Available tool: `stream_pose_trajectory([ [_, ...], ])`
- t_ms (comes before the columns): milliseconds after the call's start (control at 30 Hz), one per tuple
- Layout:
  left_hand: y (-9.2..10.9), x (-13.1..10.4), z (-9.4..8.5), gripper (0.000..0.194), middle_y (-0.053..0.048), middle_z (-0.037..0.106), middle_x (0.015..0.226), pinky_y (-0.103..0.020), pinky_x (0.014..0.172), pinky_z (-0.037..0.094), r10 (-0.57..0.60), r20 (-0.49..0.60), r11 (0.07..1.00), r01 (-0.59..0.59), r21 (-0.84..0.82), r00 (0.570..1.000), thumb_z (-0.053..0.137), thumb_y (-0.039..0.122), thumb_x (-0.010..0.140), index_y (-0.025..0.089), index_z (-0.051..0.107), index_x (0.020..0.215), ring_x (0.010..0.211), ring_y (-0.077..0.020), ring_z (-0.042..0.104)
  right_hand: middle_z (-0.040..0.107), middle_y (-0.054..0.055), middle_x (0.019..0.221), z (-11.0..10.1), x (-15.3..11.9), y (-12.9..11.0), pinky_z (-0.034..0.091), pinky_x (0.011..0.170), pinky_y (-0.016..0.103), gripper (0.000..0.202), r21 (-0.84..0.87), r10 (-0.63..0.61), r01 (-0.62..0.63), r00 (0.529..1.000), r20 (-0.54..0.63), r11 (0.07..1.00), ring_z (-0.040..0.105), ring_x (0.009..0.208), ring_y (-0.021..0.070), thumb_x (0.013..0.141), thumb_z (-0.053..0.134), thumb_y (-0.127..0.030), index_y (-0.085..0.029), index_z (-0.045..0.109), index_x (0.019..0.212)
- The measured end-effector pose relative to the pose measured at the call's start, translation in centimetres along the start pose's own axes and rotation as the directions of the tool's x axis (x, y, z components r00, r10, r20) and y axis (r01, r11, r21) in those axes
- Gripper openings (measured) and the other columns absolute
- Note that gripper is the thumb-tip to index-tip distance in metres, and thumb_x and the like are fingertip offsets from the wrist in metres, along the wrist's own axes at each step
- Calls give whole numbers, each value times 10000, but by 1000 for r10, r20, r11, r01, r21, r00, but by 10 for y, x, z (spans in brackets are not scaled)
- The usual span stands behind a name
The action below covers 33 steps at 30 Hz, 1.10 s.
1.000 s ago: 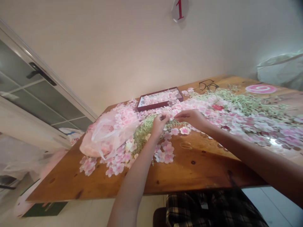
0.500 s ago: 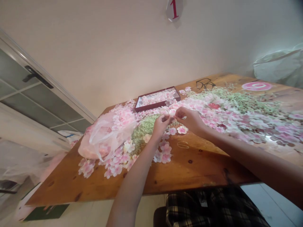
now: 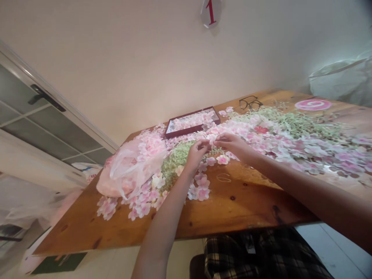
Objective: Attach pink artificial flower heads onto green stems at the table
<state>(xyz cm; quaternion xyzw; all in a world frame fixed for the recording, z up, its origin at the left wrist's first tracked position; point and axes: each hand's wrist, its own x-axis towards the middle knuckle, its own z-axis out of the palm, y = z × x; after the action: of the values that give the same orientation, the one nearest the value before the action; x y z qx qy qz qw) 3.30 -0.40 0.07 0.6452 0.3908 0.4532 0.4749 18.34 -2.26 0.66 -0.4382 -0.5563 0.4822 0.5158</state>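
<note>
The flower (image 3: 212,140) is right at the fingertips, between the left hand (image 3: 195,157) and the right hand (image 3: 236,146). The left thumb and finger seem to pinch it. The right fingers are bent close by its other side, but I can't tell if they grip. Green grass (image 3: 178,155) is just left of the fingers, a flower pile (image 3: 279,144) is to their right, and the box (image 3: 186,132) sits past them. Best to use 2 soft fingertips and go slowly, as thin petals could rip.

Dark plaid clothing (image 3: 219,259), pale lines, bare forearms (image 3: 162,221), bare hands (image 3: 195,155)
</note>
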Motion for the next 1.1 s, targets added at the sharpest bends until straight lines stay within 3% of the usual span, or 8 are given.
stream_pose_trajectory([
  [267,9,-6,2,167,-29,576,782,-236,642,391,191,62,876,-199,439,980,501,308,693,184,584,768,672,-124,513,522,75,1032,-1,-5,-10,385,779,275,230,-217,-87,109,990,110,970,479,945,168,729,510,-321,-181,531,910],
  [400,11,-8,4,135,-25,562,799,-227,656,372,254,98,790,-264,554,962,519,221,669,206,597,778,693,-124,490,564,54,897,0,-1,-6,423,684,272,230,-256,-89,149,969,232,955,524,802,158,695,546,-309,-176,537,883],
  [600,9,-7,1,178,-28,559,759,-223,607,356,271,67,782,-261,567,960,472,312,713,186,587,766,641,-113,472,486,-9,586,-8,2,-1,419,588,238,188,-150,24,9,976,216,989,493,591,101,675,556,-313,-163,487,585],
  [833,8,-4,-2,232,-29,573,750,-229,617,366,189,-7,866,-164,473,982,493,374,694,179,581,785,668,-126,499,548,25,642,-12,2,3,451,657,282,173,54,63,-74,980,191,996,531,655,127,607,618,-314,-165,534,581],
  [933,14,-7,-3,253,-28,584,747,-218,579,381,109,144,870,-165,465,984,501,392,682,190,577,815,645,-123,521,555,32,639,-15,6,5,457,687,300,164,89,70,-79,992,102,993,537,660,134,603,629,-306,-167,549,569],
  [967,16,-9,-3,252,-27,591,747,-212,564,385,62,272,869,-186,459,960,511,391,675,199,582,823,637,-121,530,553,33,629,-17,7,6,459,685,302,160,92,71,-77,995,76,993,536,652,134,603,631,-298,-169,548,558],
  [1033,18,-13,1,226,-24,610,778,-200,563,396,-27,560,864,-262,429,828,538,366,657,219,600,817,656,-120,552,553,38,629,-20,8,7,460,674,303,145,99,89,-91,996,28,991,534,635,134,603,630,-276,-170,547,548],
  [1100,16,-16,7,186,-15,619,792,-198,584,403,-37,689,835,-357,420,724,571,322,631,228,618,784,683,-125,562,556,45,647,-21,9,7,458,663,297,129,98,116,-114,993,-7,989,532,625,131,602,628,-257,-165,549,555],
])
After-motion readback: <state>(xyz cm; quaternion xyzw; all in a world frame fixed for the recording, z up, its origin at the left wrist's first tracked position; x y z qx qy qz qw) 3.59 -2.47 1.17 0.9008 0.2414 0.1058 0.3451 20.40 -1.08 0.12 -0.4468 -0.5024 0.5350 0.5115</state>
